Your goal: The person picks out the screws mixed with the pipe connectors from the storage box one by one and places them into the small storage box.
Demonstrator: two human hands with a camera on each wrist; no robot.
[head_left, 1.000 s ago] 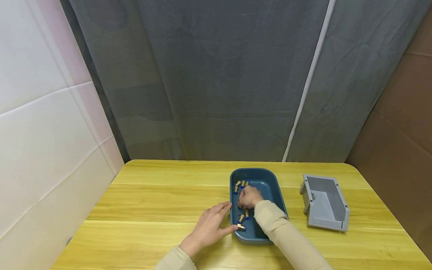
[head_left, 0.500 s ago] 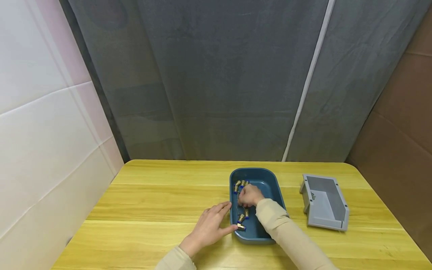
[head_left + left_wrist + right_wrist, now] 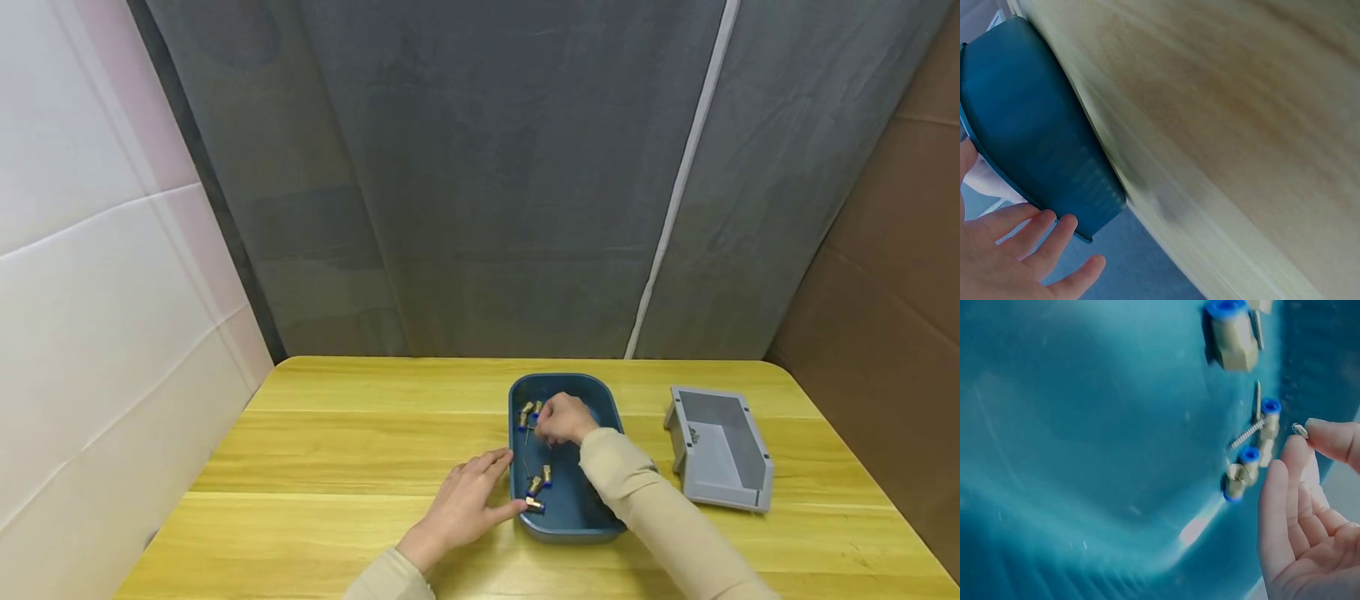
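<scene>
Screw [image 3: 1300,430]: from the head view we see our right hand [image 3: 564,419] over the far end of the blue tray [image 3: 604,500], fingers curled; our left hand [image 3: 467,504] rests its straight fingers against the tray's near-left wall on the worktop [image 3: 337,450]. At the left wrist, those fingers [image 3: 1054,240] lie relaxed beside the tray wall. At the right wrist, thumb and fingertip pinch the small screw, brass fittings [image 3: 1249,464] just beyond.
</scene>
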